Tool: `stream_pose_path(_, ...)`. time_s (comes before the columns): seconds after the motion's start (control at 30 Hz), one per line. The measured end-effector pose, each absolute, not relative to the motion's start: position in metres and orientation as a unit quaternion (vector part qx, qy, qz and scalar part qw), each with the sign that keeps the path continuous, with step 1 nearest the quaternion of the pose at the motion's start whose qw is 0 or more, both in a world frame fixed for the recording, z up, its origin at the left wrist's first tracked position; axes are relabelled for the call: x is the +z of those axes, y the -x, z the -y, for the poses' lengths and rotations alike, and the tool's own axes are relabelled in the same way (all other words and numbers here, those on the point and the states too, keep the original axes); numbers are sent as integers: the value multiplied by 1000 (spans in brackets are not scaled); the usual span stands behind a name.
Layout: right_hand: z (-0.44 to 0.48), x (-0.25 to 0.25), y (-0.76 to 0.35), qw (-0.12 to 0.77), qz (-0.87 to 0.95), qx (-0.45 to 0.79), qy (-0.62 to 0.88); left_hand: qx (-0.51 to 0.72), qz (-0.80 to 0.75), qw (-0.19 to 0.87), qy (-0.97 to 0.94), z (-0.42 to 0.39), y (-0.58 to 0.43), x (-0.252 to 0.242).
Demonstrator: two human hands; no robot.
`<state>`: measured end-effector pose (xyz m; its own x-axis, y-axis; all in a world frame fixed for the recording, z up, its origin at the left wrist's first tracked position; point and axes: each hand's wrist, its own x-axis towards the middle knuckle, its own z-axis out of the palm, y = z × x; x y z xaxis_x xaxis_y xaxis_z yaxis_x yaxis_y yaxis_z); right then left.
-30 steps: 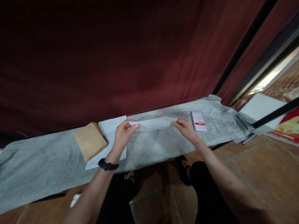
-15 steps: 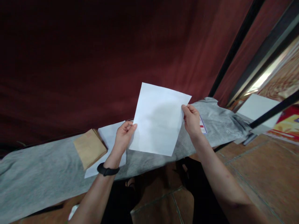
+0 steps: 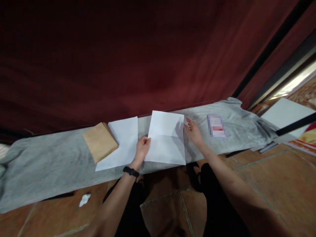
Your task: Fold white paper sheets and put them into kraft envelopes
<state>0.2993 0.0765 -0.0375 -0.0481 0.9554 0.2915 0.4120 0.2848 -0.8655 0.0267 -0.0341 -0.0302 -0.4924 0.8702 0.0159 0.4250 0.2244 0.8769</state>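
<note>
A white sheet of paper (image 3: 166,138) with a crease across its middle lies on the grey cloth (image 3: 49,168) over a low bench. My left hand (image 3: 142,148) pinches the sheet's left edge, thumb on top. My right hand (image 3: 194,131) rests at the sheet's right edge with fingers stretched out. A black band sits on my left wrist.
Left of the sheet lie more white paper (image 3: 122,141) and a stack of brown envelopes (image 3: 100,142). A small printed card (image 3: 216,125) lies to the right. A dark red curtain hangs behind. A paper scrap (image 3: 84,199) is on the tiled floor.
The sheet, held up in the air half a second ago, now lies flat on the cloth. My right hand has let go of its edge and opened.
</note>
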Motion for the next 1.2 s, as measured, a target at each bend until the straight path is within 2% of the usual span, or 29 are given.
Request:
stream_pose_path(0.1,-39,-54,-297,335,807,214,437,431,-756,242,-429,35,-20,-42)
stream_pose_path(0.23,12,-60,-299,125,926,182,307,411,-773,237,-421,35,-9,-48)
stream_pose_path(0.33,29,-56,-308,47,953,182,237,399,-783,236,-414,39,-6,-50)
stream_pose_path(0.53,18,-49,-330,66,951,222,206,389,-793,244,-400,49,-10,-49)
stream_pose_path(0.7,10,-46,-337,105,942,225,227,356,-804,228,-419,64,-18,-24)
stream_pose_path(0.8,4,-45,-338,115,946,199,227,223,-800,64,-554,90,-39,-2)
stream_pose_path(0.87,0,-43,-340,122,947,188,229,167,-746,-1,-645,109,-59,6)
stream_pose_path(1.0,-4,-44,-342,125,946,175,244,94,-591,38,-800,127,-88,-9)
stream_pose_path(1.2,2,-55,-339,134,943,153,265,47,-594,43,-802,124,-78,-36)
